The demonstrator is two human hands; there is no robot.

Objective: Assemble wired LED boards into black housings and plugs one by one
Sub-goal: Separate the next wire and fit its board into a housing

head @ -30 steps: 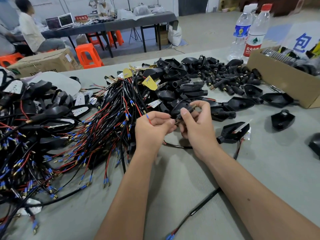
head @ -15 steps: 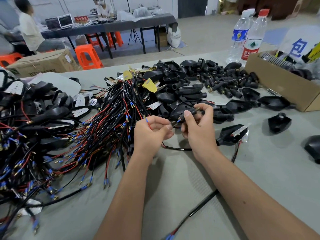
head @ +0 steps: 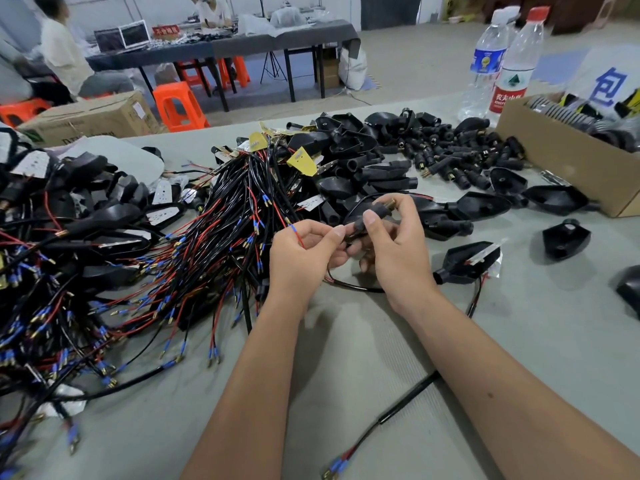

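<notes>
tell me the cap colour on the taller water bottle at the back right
Red, on the taller water bottle, seen in the head view.

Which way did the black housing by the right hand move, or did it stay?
No, it stayed put; the black housing lies just as far from the cardboard box as before.

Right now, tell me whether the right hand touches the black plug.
Touching: the head view shows the right hand pinching the black plug between thumb and fingers.

Black housings (head: 485,206) and black plugs (head: 450,150) heaped on the grey-green table (head: 346,358); wires (head: 214,244) run black and red, tipped in blue and brass. Yellow tags (head: 302,161) flash in the pile. Brown cardboard box (head: 568,161), orange stool (head: 178,105), red-capped bottle (head: 516,60).
</notes>
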